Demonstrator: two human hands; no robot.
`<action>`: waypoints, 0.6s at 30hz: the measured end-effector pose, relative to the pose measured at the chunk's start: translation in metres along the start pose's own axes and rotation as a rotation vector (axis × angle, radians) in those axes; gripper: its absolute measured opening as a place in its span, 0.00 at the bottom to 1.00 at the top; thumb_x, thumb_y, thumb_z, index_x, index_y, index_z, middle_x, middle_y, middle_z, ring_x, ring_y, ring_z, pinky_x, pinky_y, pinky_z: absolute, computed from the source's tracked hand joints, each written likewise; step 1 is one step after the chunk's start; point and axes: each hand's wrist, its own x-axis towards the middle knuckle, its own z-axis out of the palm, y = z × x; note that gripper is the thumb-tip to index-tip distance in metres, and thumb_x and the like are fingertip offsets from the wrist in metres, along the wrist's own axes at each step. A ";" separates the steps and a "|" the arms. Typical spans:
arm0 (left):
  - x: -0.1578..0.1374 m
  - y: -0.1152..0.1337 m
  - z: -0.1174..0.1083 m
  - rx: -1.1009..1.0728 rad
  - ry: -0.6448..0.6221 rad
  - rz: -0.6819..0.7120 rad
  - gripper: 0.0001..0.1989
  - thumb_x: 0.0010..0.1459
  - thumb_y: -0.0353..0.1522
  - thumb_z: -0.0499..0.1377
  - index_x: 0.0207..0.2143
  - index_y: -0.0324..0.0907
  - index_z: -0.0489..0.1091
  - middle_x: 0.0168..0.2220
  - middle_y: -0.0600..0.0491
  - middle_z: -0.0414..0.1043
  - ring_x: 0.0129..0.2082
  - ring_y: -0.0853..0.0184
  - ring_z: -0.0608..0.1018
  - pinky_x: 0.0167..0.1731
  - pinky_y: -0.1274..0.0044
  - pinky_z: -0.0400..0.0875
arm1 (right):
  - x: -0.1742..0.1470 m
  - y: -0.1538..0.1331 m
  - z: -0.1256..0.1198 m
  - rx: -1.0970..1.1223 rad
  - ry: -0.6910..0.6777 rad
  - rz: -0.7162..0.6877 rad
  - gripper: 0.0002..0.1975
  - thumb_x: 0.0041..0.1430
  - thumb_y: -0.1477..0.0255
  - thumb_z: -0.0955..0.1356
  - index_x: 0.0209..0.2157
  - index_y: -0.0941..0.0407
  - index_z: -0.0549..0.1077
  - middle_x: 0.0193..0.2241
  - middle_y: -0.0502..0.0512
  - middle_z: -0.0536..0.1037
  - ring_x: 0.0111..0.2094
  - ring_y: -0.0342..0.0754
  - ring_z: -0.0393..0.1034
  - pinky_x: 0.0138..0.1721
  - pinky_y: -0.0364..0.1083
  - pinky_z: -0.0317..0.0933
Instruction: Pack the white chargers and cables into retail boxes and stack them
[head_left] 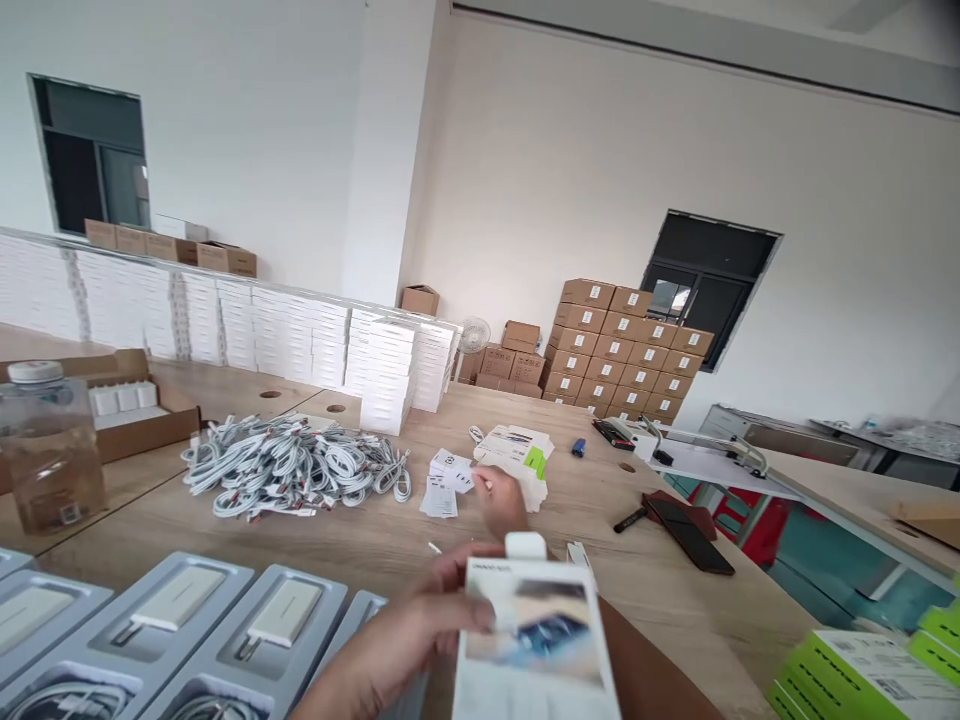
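My left hand (439,610) grips a white product box (536,640) with a picture printed on its front, held upright at the bottom middle. The top flap (525,546) of this box stands up. Beyond the box, my right hand (501,500) reaches over the table with its fingers curled together at the edge of some small printed cards (442,498), pinching one card. A pile of flattened white cartons (517,450) with a green patch lies just behind that hand. My right forearm is partly hidden by the box.
Coiled white cables (292,465) lie heaped to the left. Grey trays (187,610) hold chargers and cables in front. A plastic jar (52,450) stands far left. White box stacks (386,375) line the back. A black phone (686,535) and green boxes (847,675) are at right.
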 end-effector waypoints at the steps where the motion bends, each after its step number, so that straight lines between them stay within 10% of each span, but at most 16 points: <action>1: 0.002 0.004 -0.004 -0.017 0.093 0.019 0.22 0.49 0.26 0.63 0.49 0.40 0.70 0.39 0.48 0.77 0.34 0.63 0.78 0.37 0.72 0.72 | -0.001 0.004 -0.015 0.080 0.058 0.047 0.16 0.62 0.65 0.62 0.40 0.58 0.78 0.35 0.58 0.81 0.35 0.51 0.73 0.36 0.46 0.65; 6: 0.014 0.016 -0.035 -0.051 0.621 0.229 0.12 0.55 0.30 0.63 0.42 0.38 0.71 0.35 0.46 0.78 0.27 0.66 0.77 0.22 0.78 0.73 | -0.037 0.022 -0.090 0.347 0.327 0.217 0.18 0.59 0.59 0.65 0.43 0.58 0.75 0.34 0.58 0.81 0.28 0.48 0.71 0.28 0.45 0.64; 11: 0.020 0.012 -0.054 -0.094 0.752 0.231 0.09 0.55 0.28 0.64 0.40 0.37 0.72 0.34 0.46 0.78 0.25 0.68 0.78 0.19 0.80 0.75 | -0.089 0.008 -0.135 0.742 0.475 0.228 0.05 0.53 0.67 0.71 0.32 0.52 0.72 0.42 0.53 0.79 0.42 0.51 0.73 0.38 0.46 0.66; 18: 0.023 0.002 -0.044 -0.148 0.708 0.130 0.09 0.54 0.25 0.64 0.40 0.34 0.73 0.36 0.43 0.79 0.24 0.67 0.79 0.18 0.78 0.78 | -0.113 -0.040 -0.138 0.305 0.100 -0.021 0.10 0.61 0.71 0.65 0.38 0.49 0.79 0.58 0.55 0.68 0.59 0.56 0.61 0.57 0.55 0.56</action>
